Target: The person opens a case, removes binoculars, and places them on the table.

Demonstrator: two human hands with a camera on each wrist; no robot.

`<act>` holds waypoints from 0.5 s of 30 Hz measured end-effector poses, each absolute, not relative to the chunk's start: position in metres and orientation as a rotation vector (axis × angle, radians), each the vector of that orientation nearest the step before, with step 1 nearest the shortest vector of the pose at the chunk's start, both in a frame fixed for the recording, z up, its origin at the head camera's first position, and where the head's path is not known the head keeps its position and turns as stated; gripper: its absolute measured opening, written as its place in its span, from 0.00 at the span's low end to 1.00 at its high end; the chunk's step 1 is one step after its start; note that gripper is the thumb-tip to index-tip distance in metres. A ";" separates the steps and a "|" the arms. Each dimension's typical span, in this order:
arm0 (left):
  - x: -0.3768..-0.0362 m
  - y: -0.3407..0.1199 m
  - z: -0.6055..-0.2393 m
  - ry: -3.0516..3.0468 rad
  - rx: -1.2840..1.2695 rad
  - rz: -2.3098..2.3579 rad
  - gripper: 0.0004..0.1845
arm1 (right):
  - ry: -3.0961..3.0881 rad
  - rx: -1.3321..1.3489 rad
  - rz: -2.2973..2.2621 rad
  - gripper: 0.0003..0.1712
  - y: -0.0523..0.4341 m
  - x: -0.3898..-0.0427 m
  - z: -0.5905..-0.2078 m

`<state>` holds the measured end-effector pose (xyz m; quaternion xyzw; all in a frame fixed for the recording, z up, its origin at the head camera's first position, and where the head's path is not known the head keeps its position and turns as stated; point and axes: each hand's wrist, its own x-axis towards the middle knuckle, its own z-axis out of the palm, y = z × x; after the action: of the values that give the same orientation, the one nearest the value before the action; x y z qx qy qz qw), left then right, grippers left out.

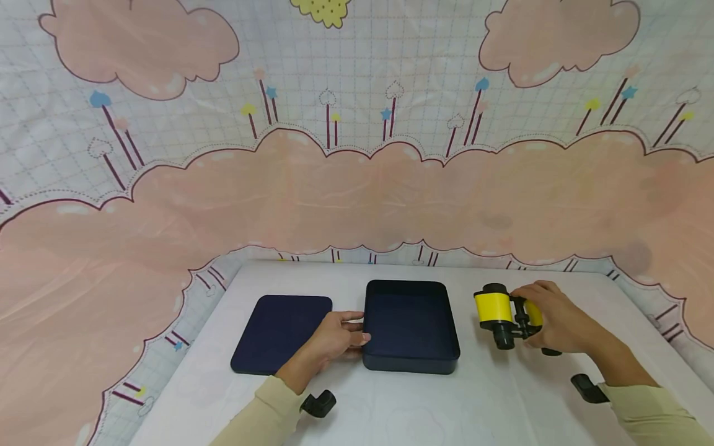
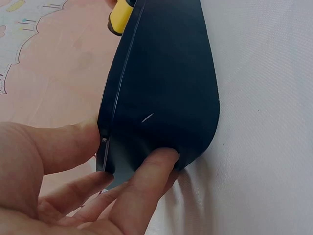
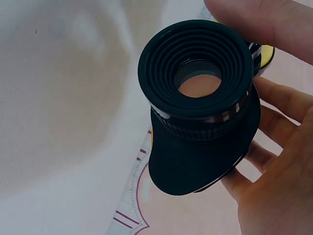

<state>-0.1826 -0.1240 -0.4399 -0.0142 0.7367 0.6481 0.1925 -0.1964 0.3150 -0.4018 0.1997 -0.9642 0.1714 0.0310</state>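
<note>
A dark navy rectangular box (image 1: 411,364) sits uncovered on the white table, and its inside looks bare. My left hand (image 1: 334,337) holds it at its left side; in the left wrist view, the thumb lies on the rim of the box (image 2: 161,73) and fingers touch the side wall. To the right of the box, my right hand (image 1: 563,319) grips yellow and black binoculars (image 1: 495,308) by their right barrel. One black eyepiece of the binoculars (image 3: 195,107) faces the right wrist camera. How far they are above the table is hard to judge.
A flat navy lid (image 1: 273,331) lies left of the box, partly behind my left hand and forearm. The white table (image 1: 390,409) extends under everything. Behind and beside it hangs a cloth (image 1: 357,198) printed with clouds.
</note>
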 end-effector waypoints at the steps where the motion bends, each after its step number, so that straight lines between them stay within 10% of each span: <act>1: -0.183 -0.124 -0.440 2.066 -0.042 1.820 0.37 | -2.969 0.615 0.534 0.50 0.315 -0.196 -0.403; 15: -0.184 -0.127 -0.442 2.061 -0.040 1.829 0.37 | -2.979 0.613 0.525 0.53 0.315 -0.199 -0.410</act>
<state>-0.1836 -0.1270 -0.4425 -0.0144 0.7341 0.6512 0.1917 -0.1994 0.3150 -0.4102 0.1986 -0.9648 0.1700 0.0273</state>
